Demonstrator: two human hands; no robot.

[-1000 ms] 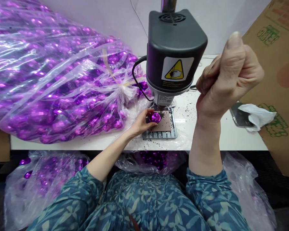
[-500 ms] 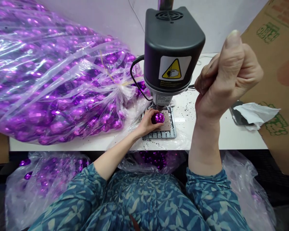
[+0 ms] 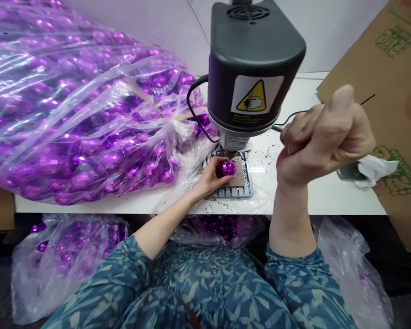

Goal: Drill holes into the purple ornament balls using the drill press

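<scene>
My left hand (image 3: 210, 177) pinches a small shiny purple ball (image 3: 229, 167) and holds it on the grey base plate (image 3: 241, 187) right under the spindle of a dark bench drill (image 3: 255, 68). My right hand (image 3: 324, 135) is raised to the right of the drill head, closed in a fist round its thin metal lever (image 3: 296, 115), thumb on top. The drill tip is hidden behind the machine's head.
A big clear bag full of purple balls (image 3: 78, 109) fills the left of the white table (image 3: 315, 196). A cardboard box (image 3: 393, 109) stands at the right, with a phone (image 3: 351, 171) and a white tissue (image 3: 376, 167) beside it. More bagged balls (image 3: 71, 246) lie under the table.
My right hand has come down with the lever. My left hand has slid the purple ball a little further under the drill head.
</scene>
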